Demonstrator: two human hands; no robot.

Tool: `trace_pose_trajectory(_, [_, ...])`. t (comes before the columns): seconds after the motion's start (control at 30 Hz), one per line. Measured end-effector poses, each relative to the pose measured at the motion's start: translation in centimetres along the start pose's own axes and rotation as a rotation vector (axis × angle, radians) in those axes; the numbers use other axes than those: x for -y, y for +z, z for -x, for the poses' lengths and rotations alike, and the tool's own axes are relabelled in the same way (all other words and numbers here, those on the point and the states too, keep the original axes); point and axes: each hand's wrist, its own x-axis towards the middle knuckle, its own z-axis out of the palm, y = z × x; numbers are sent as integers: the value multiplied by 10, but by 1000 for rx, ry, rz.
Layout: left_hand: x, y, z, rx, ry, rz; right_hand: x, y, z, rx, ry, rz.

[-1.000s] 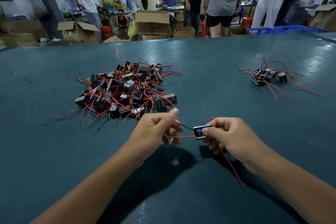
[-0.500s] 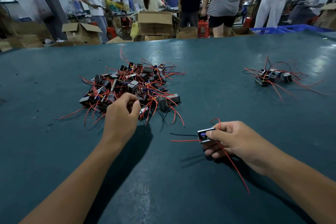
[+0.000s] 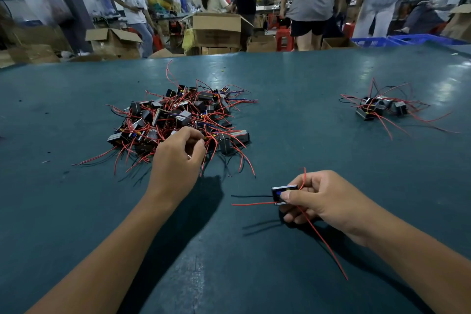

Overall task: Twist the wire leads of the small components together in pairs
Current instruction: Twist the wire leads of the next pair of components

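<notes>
Left hand pinches into the pile, right hand grips one component — tangled leads beyond the fingertips may drag neighbours out.

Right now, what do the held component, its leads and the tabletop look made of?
Component: dark, glossy casing, likely plastic, with a blue part; exact material unclear.
Leads: thin, flexible, smooth red and black sheaths, probably plastic insulation.
Tabletop: teal, smooth, semi-gloss with glare patches; maybe rubber or vinyl.

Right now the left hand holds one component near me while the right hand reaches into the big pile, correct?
No, the hands are swapped: in the head view the right hand holds the component, and the left hand reaches into the big pile.
</notes>
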Motion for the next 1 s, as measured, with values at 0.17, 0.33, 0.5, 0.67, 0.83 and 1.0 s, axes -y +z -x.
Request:
trace_pose_trajectory(0.17, [-5, 3, 4, 36, 46, -20, -1, -2, 0, 6, -6, -15])
trace_pose_trajectory(0.33, [-6, 4, 6, 54, 115, -61, -1, -4, -1, 41, 20, -64])
trace_pose_trajectory(0.5, [-16, 4, 11, 64, 268, -161, -2, -5, -2, 17, 13, -90])
trace_pose_trajectory(0.67, [-52, 9, 8, 133, 494, -284, -1, -6, -2, 12, 9, -77])
trace_pose_trajectory(0.83, [-59, 28, -49, 504, 341, -367, 1, -8, -3, 52, 12, -95])
trace_pose_trajectory(1.0, [-43, 62, -88, 708, 304, -615, 1, -8, -2, 80, 26, -9])
